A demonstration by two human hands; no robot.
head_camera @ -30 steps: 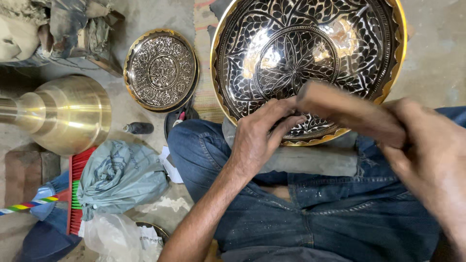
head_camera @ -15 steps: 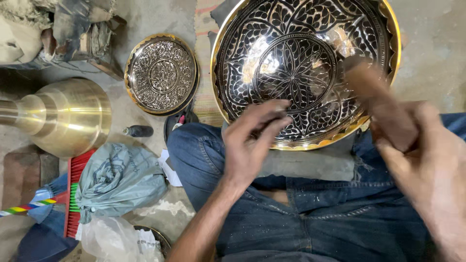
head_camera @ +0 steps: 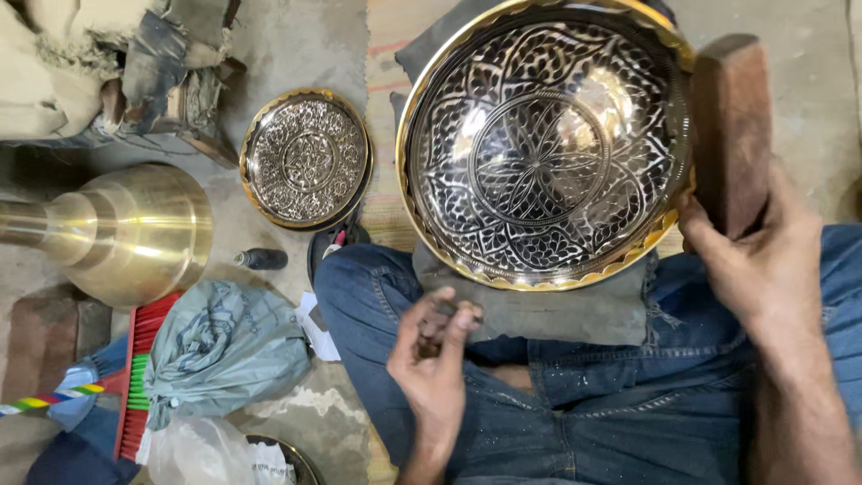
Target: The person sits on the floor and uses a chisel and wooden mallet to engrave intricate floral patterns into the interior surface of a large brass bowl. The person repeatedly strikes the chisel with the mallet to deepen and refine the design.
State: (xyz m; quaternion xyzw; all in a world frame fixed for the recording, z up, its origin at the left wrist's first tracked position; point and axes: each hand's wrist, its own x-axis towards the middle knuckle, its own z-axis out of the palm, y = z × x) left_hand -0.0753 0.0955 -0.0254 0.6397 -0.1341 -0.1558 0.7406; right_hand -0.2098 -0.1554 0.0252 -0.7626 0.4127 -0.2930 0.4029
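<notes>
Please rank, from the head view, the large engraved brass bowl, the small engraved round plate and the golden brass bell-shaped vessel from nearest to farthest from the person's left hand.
1. Large engraved brass bowl: just above the left hand, propped over the lap.
2. Small engraved round plate: on the floor, up and to the left.
3. Golden brass bell-shaped vessel: lying far left, beyond the plate.

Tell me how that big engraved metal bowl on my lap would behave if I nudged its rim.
The engraved bowl looks rigid metal, so it likely won't flex. Its rounded shape rests on a grey cloth pad over the knees, so it would probably rock or tip rather than slide. The polished, shiny surface may be slippery to bare fingers.
</notes>
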